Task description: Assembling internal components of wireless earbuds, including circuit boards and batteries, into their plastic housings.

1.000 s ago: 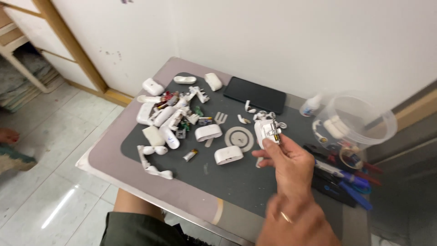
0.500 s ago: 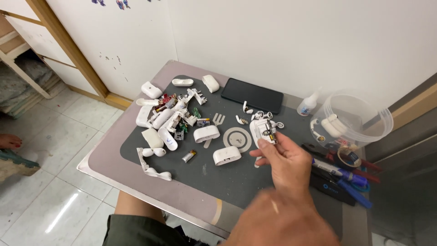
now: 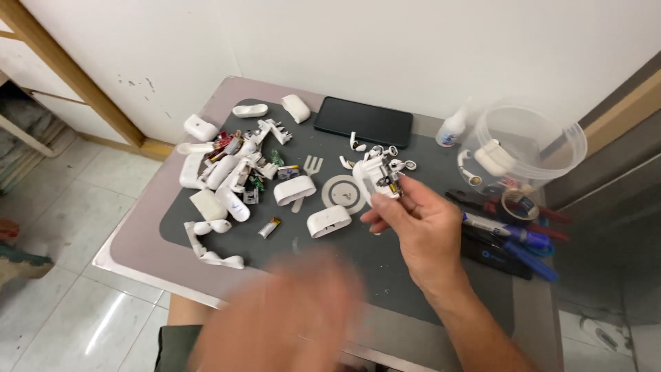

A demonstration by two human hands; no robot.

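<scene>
One hand, the left (image 3: 289,310), has swung in low, too blurred to tell its state; the right (image 3: 423,231) still pinches a white part (image 3: 377,178).

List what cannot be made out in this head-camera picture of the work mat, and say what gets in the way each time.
- Left hand: motion blur hides its fingers; whether it holds anything is unclear.
- White earbud case part in the right hand: internal components too small to identify.
- Clear plastic tub: contents partly obscured by its wall.
- Pens and tools: overlapping, partly behind the tub.
</scene>
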